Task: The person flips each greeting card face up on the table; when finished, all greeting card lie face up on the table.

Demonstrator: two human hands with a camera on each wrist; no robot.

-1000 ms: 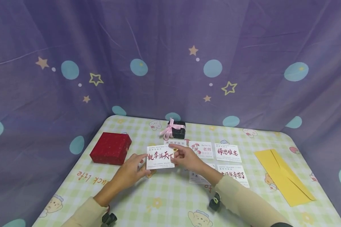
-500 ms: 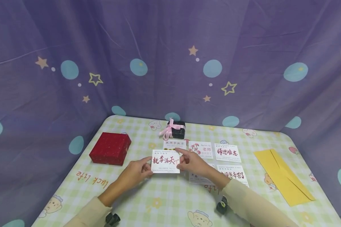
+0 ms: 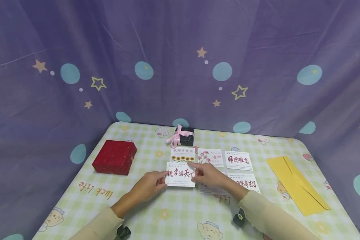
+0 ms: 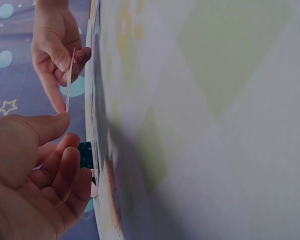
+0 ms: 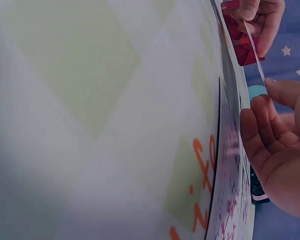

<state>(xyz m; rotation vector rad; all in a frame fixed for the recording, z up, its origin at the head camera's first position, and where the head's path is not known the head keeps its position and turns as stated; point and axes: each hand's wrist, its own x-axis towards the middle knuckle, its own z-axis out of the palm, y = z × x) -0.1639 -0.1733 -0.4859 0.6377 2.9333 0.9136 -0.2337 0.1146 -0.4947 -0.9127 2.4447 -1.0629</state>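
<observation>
Both hands hold one white greeting card (image 3: 180, 178) with red Chinese lettering, low over the table. My left hand (image 3: 149, 185) pinches its left edge; in the left wrist view the left hand (image 4: 40, 165) has its thumb on the card, seen edge-on. The right hand (image 3: 209, 174) pinches the opposite edge, as the right wrist view also shows with the right hand (image 5: 282, 135). Just behind lies a sunflower card (image 3: 183, 155), its lower part overlapped by the held card. Under the right hand and forearm, another card (image 3: 211, 190) is partly covered.
A flower card (image 3: 210, 157) and two lettered cards, one at the back (image 3: 238, 160) and one nearer (image 3: 249, 183), lie to the right. Beyond them is a yellow envelope (image 3: 298, 186). A red box (image 3: 114, 156) stands left, a black box with pink ribbon (image 3: 186, 137) at the back.
The held card has moved right and toward the front of the table, coming lower and in front of the sunflower card, which now shows more. Both hands moved with it.
</observation>
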